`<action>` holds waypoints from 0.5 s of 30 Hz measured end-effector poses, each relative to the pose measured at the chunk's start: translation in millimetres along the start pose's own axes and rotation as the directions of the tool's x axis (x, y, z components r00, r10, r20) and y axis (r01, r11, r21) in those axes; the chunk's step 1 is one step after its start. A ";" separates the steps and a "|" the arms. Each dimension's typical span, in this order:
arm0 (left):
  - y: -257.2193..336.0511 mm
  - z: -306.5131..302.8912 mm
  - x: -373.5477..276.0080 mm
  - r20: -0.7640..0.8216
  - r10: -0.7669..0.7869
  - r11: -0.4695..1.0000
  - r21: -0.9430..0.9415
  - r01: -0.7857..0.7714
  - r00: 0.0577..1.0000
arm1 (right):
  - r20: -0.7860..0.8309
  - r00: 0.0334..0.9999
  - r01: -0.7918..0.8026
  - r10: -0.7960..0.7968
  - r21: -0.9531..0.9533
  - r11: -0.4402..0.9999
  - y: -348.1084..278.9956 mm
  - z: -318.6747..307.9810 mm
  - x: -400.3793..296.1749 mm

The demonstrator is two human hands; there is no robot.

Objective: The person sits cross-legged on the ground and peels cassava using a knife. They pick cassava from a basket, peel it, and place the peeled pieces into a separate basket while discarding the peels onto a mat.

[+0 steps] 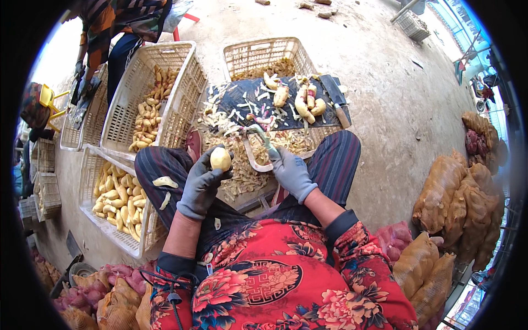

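Note:
My left hand point(201, 181), in a grey work glove, holds a peeled pale-yellow tuber point(220, 159) upright above my left thigh. My right hand point(292, 171), gloved too, grips the green handle of a peeler point(264, 138); its head points away from me, towards the peelings. Just beyond lies a dark board point(243, 97) strewn with peel strips. On it rest a partly peeled tuber point(281, 96) and a knobbly branched one point(307, 103) with pinkish buds. A cleaver point(334, 90) with a wooden handle lies at the board's right end.
A crate point(93, 206) of peeled tubers stands left of my leg, with another crate point(181, 103) of tubers beyond it. Peelings point(243, 181) heap between my feet. A further crate point(264, 51) stands behind the board. Mesh sacks point(441, 194) lie right; a co-worker point(115, 24) bends at upper left.

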State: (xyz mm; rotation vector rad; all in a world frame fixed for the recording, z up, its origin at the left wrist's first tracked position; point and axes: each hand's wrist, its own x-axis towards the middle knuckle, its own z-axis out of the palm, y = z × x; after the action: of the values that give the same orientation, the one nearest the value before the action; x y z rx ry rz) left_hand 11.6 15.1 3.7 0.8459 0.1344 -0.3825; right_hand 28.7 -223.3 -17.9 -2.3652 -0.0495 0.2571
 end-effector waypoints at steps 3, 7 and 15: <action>-10.7 -4.9 2.7 -0.027 0.036 0.975 0.221 -0.029 0.999 | 0.087 0.960 0.264 -0.266 0.039 0.964 -37.6 -4.6 -15.4; -1.7 -2.4 -0.4 0.017 0.026 0.981 0.191 -0.028 1.000 | 0.093 0.995 -0.017 0.028 -0.112 0.994 -1.7 -6.2 1.8; -6.3 -1.7 6.2 -0.052 0.046 0.999 -0.020 -0.047 0.998 | -0.004 0.987 0.159 -0.159 0.051 0.986 -30.5 6.2 -9.8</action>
State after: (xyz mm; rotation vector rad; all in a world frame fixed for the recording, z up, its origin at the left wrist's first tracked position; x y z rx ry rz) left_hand 15.0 10.9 -3.5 0.8366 0.1664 -0.3150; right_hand 19.0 -198.1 0.5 -2.2957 -0.2282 0.1783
